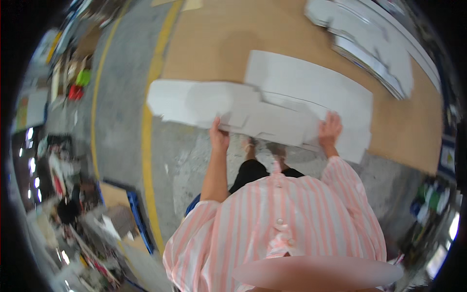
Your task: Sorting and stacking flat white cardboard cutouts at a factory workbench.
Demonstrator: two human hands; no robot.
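Note:
A long white die-cut cardboard sheet (pixel 194 96) lies across the near edge of a brown board surface (pixel 209 48), its left end reaching past the board. My left hand (pixel 220 137) grips the sheet's near edge, with the fingers partly hidden beneath it. Toward the sheet's right end my right hand (pixel 331 130) lies palm down, fingers stretched out on the white cardboard. Behind and to the right is a wider white cardboard sheet (pixel 301 78), partly covered by the long one. Cut lines and notches show along the long sheet's edges.
A stack of white cut cardboard (pixel 369 63) sits at the far right of the brown surface. Yellow lines (pixel 147 131) run along the grey floor on the left. A blue-edged cart (pixel 131 209) stands at lower left, near cluttered shelves and a red object (pixel 76 92).

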